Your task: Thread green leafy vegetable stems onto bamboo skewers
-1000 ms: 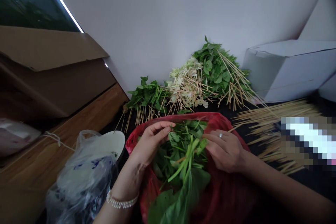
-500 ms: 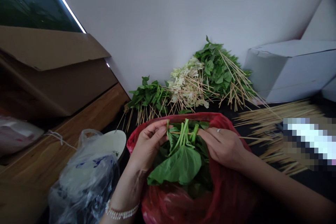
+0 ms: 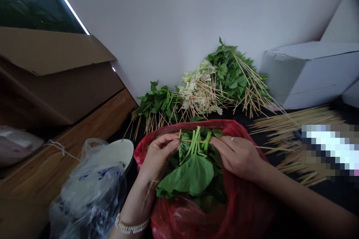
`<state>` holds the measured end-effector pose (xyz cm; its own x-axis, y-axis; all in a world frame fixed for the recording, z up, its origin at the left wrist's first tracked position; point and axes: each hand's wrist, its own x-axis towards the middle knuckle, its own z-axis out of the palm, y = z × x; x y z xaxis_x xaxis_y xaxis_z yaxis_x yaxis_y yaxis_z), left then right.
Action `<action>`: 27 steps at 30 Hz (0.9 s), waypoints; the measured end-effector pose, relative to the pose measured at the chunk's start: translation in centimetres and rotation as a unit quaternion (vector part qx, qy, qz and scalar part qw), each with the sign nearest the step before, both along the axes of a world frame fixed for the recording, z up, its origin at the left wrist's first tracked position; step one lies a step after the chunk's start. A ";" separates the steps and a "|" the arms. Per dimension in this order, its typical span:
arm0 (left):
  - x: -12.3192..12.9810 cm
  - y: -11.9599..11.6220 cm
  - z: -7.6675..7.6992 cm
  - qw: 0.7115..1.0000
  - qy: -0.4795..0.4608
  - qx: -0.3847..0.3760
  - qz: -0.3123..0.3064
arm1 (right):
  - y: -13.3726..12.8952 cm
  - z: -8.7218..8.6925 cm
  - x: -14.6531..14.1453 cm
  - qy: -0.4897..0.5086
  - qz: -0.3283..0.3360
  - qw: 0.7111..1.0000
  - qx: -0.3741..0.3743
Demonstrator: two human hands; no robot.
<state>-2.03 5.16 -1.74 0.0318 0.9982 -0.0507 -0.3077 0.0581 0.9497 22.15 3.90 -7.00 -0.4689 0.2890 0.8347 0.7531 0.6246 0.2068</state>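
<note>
Over a red plastic bag (image 3: 193, 216) of green leaves, my right hand (image 3: 238, 157) is closed on a thin wooden skewer (image 3: 188, 140), which runs level to the left. Several green stems with a broad leaf (image 3: 190, 175) hang from the skewer. At its left end, the thumb and fingers of my left hand (image 3: 162, 153) pinch a thin green stem (image 3: 180, 134). The skewer's tip is hidden at the left fingertips.
Skewered greens (image 3: 158, 101), pale cabbage skewers (image 3: 200, 89) and a taller leafy pile (image 3: 230, 71) lie by the wall. Loose skewers (image 3: 303, 119) are at right, near a white box (image 3: 316, 74). A white bowl (image 3: 123, 153), clear plastic bag (image 3: 86, 194) and cardboard box (image 3: 56, 82) stand left.
My left thumb and fingers have closed more tightly at the stem, and slightly more of the skewer shows between my hands. The view has shifted slightly.
</note>
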 end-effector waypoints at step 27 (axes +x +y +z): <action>-0.1 0.1 -1.3 0.991 0.126 0.027 -0.019 | -0.2 -0.4 -0.1 -0.012 0.011 1.000 -0.002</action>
